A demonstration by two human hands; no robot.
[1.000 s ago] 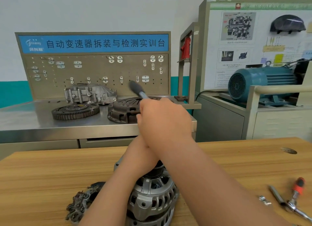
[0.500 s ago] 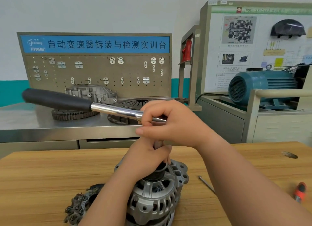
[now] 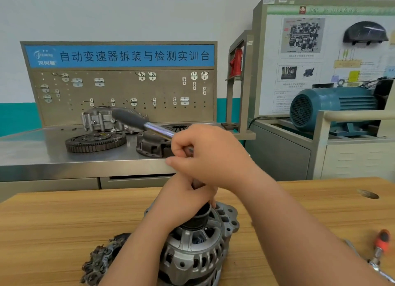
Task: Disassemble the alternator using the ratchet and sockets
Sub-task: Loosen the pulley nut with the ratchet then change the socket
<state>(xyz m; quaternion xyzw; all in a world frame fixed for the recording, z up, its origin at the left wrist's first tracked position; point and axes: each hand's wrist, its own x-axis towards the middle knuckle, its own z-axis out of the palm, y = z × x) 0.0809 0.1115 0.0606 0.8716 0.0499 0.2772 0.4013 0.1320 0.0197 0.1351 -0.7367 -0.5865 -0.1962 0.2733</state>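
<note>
Ratchet (image 3: pixel 136 120) gripped by right hand (image 3: pixel 213 157); left hand (image 3: pixel 183 198) clasps pulley (image 3: pixel 198 218) atop alternator (image 3: pixel 192 253).

Left of the alternator (image 3: pixel 192 249) a dark part (image 3: pixel 100 260) crowds the wooden table (image 3: pixel 53 221); right, bare wood runs to the orange-handled tool (image 3: pixel 381 243); the ratchet (image 3: pixel 136 120) slants overhead
</note>
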